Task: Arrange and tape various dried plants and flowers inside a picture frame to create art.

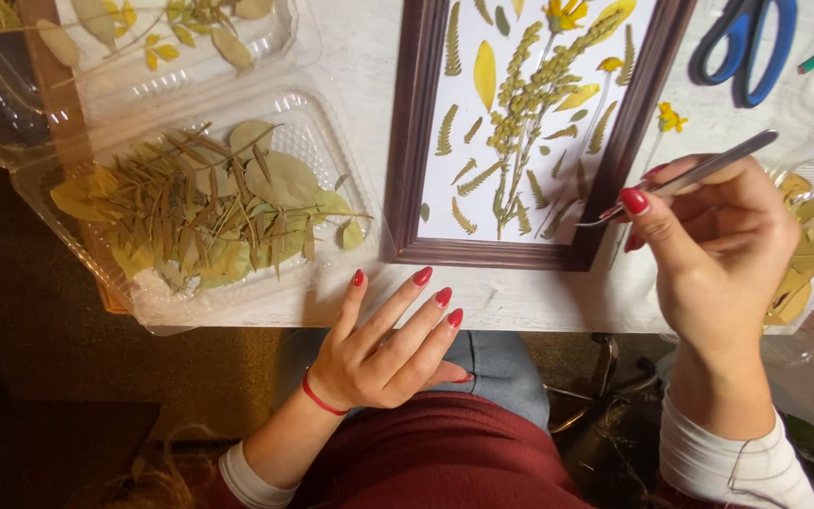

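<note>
R hand (723, 254) holds tweezers (699, 174) over frame (407, 141).

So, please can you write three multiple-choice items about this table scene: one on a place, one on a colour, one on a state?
1. Where do the scissors lie?
A. at the upper right, beyond the picture frame
B. inside the clear tray of dried leaves
C. under the left hand

2. What colour are the scissor handles?
A. red
B. blue
C. white

3. What is the right hand doing?
A. resting flat and empty
B. holding metal tweezers in a finger grip
C. gripping the scissors

Answers:
1 A: the scissors sit on the table at the top right corner, past the frame's right side.
2 B: both handle loops are blue.
3 B: thumb and fingers pinch the tweezers, whose tip points at the frame's lower right corner; the left hand is empty at the table edge.
</note>
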